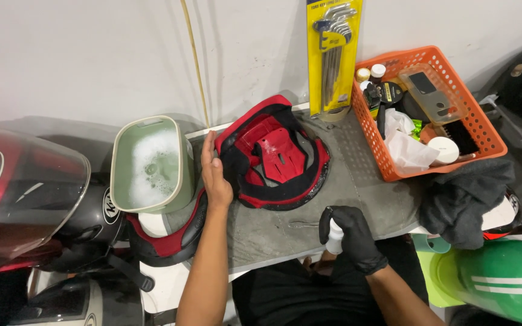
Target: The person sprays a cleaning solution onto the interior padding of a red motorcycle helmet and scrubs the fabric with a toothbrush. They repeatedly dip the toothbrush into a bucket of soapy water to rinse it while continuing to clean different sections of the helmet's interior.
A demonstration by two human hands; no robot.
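Observation:
A red and black helmet liner pad [276, 156] lies on a grey cloth-covered table [357, 193]. My bare left hand [214, 174] rests flat against the pad's left edge, fingers together and pointing away from me. My right hand [351, 235], in a black glove, grips a small white spray bottle [334, 236] with a black nozzle, held near the table's front edge, apart from the pad.
A pale green tub of soapy water [150, 164] stands left of the pad. An orange basket [484, 130] of bottles and rags sits at the right, a dark cloth [463, 199] beside it. A yellow hex key pack [332, 54] leans on the wall. Helmets [25, 193] crowd both sides.

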